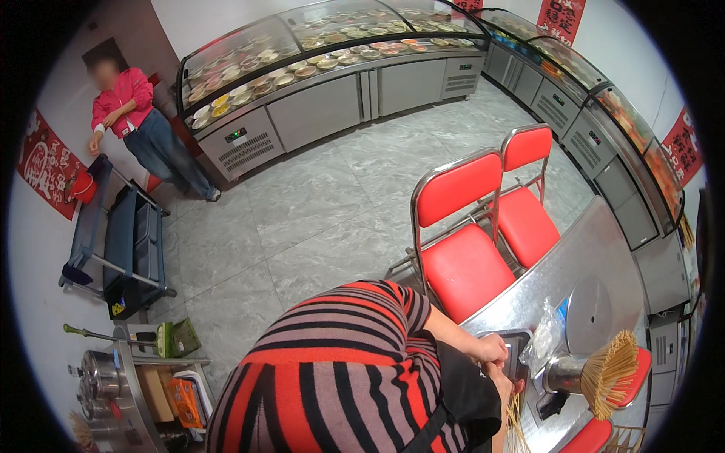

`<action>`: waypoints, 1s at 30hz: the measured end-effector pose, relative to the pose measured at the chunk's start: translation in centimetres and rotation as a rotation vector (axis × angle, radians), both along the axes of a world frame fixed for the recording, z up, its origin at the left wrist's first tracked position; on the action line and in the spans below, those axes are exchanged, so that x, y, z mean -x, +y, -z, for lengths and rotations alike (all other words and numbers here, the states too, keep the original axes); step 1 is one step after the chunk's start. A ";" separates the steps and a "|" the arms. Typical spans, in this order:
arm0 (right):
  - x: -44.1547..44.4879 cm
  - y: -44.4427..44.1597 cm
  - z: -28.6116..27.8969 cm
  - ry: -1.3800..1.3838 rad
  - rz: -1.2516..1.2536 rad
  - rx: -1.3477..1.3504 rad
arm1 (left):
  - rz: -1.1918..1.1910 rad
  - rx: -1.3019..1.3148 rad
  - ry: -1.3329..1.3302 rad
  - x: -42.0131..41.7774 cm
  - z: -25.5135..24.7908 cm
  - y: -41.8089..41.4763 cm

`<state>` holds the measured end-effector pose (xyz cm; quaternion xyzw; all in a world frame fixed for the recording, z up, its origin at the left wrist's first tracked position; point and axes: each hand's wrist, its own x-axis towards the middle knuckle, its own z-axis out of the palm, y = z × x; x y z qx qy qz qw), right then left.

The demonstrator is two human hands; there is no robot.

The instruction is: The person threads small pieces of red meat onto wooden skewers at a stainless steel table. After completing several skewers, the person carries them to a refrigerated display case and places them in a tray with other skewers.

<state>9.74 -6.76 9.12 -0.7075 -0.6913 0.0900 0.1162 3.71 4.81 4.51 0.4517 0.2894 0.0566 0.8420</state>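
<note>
My left hand [491,347] reaches in from the upper side over a metal tray [524,335], its fingers bent and close together. Just below, my right hand [497,375] meets it, so the two nearly touch. Whatever lies between the fingers is too small and hidden to make out. A piece of red meat [518,386] shows beside my right hand. Several thin bamboo skewers [516,422] run alongside the right forearm. Farther right, a metal canister [563,374] lies or leans, packed with bamboo skewers [612,376]. A clear plastic bag [542,340] sits beside the tray.
A steel table [595,255] carries a round metal plate [589,317] and a black item [552,405]. Red folding chairs [467,272] line its far edge. Glass display fridges [317,96] hold plated food. A person [127,107] stands by a utility cart [119,238]. A metal shelf [130,396] holds pots.
</note>
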 end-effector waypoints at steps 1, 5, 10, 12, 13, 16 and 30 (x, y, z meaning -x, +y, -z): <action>-0.2 -0.1 0.3 -0.003 0.012 0.017 | 0.000 0.006 -0.001 0.0 -0.1 0.0; 0.1 0.0 0.1 -0.036 0.043 0.094 | 0.012 0.003 -0.012 0.0 0.3 0.0; -0.6 -0.6 1.8 -0.051 0.015 0.020 | 0.026 -0.001 -0.004 -0.1 0.8 -0.1; -0.8 -0.9 2.1 -0.042 0.017 -0.006 | 0.036 -0.011 0.000 -0.3 0.9 -0.3; -0.8 -1.1 2.1 -0.034 0.022 -0.007 | 0.039 -0.015 -0.006 -0.6 1.3 -0.5; -1.0 -0.4 1.4 -0.029 -0.026 -0.019 | 0.162 -0.210 0.080 -0.6 4.0 -0.2; -2.0 -2.0 4.0 0.154 0.175 0.051 | 0.096 -0.189 0.001 -1.0 1.6 -0.1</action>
